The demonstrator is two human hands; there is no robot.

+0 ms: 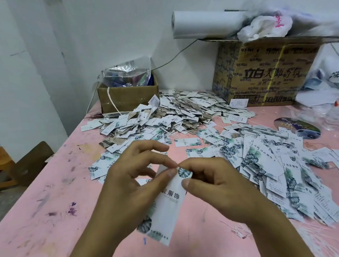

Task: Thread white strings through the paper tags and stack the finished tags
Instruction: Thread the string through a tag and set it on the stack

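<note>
A white paper tag (pixel 165 210) with green leaf print and dark lettering hangs upright above the pink table (pixel 50 205). My left hand (pixel 134 182) pinches its top edge between thumb and forefinger. My right hand (pixel 213 183) pinches the same top corner from the right, fingertips meeting the left hand's. No string is plainly visible between my fingers. A heap of strung tags (pixel 179 111) lies at the back centre. Another spread of leaf-print tags (pixel 266 162) lies to the right. Loose white strings (pixel 240 230) lie near my right forearm.
A small open cardboard box (pixel 127 97) with a clear plastic bag stands at the back left. A large printed carton (pixel 264 73) carries a white roll (pixel 206 25) and plastic bags. A round disc (pixel 297 127) lies at the right. A wooden stool (pixel 0 164) stands left of the table.
</note>
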